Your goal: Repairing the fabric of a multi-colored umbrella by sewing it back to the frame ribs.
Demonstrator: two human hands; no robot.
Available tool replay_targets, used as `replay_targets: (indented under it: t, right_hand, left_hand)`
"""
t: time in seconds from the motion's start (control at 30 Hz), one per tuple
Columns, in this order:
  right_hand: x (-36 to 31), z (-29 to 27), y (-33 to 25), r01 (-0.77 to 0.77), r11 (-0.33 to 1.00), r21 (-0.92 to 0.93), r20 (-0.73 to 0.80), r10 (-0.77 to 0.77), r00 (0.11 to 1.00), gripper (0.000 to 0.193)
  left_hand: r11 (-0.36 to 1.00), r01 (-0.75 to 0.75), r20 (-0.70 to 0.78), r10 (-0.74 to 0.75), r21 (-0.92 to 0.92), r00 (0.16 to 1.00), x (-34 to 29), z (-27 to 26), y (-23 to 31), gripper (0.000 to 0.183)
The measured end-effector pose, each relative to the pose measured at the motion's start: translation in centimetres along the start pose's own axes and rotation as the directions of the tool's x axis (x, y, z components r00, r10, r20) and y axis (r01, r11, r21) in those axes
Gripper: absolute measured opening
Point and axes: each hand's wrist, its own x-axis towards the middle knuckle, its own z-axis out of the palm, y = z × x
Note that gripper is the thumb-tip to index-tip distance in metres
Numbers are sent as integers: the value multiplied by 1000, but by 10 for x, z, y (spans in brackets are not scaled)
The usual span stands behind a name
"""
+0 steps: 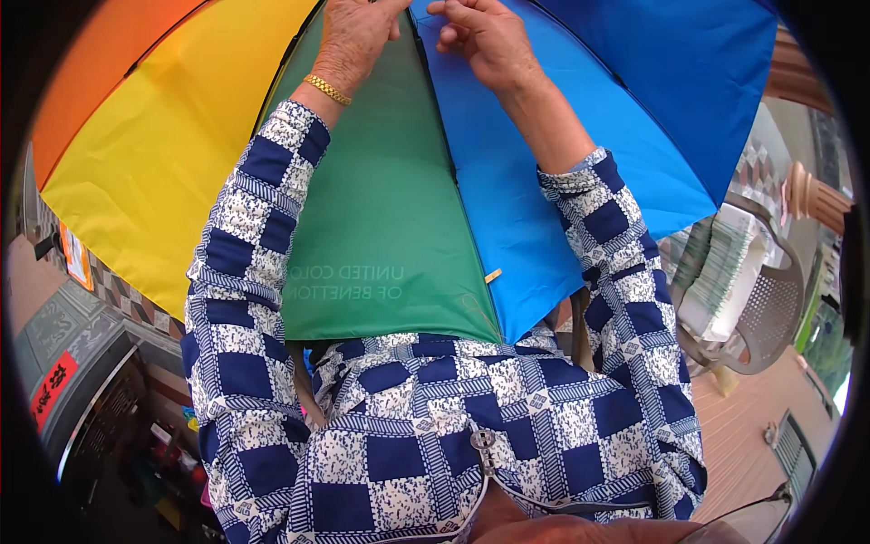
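An open umbrella (372, 208) with orange, yellow, green and blue panels spreads across my lap, dark thin ribs running along its seams. At the top edge of the view my left hand (359, 38), a gold bracelet on its wrist, is closed over the green panel near a rib; its fingertips are cut off. Just to its right, over the blue panel, my right hand (489, 41) has thumb and forefinger pinched together and the other fingers curled. What either hand pinches is too small or hidden to name. A small tan tab (493, 276) sits on the green-blue seam.
A grey-brown plastic chair (770, 313) at the right holds a white box (716, 304) of stacked greenish pieces. A red paper strip with writing (54, 390) hangs on a dark frame at lower left. Reddish-brown turned posts (816, 195) stand at far right.
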Motion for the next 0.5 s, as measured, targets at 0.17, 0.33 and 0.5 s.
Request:
replay_targets:
  t: [0.17, 0.33, 0.5]
  right_hand:
    - [-28, -7, -16, -183, 974, 131, 126, 167, 978, 26]
    - [-42, -60, -40, -207, 975, -83, 222, 220, 950, 14]
    - [-48, -127, -71, -36, 980, 194, 161, 5, 987, 15]
  left_hand:
    - [998, -57, -36, 57, -1, 998, 0, -2, -6, 12]
    - [860, -251, 68, 247, 445, 967, -7, 4, -1, 13]
    - [580, -430, 208, 410, 692, 888, -3, 0, -19, 15]
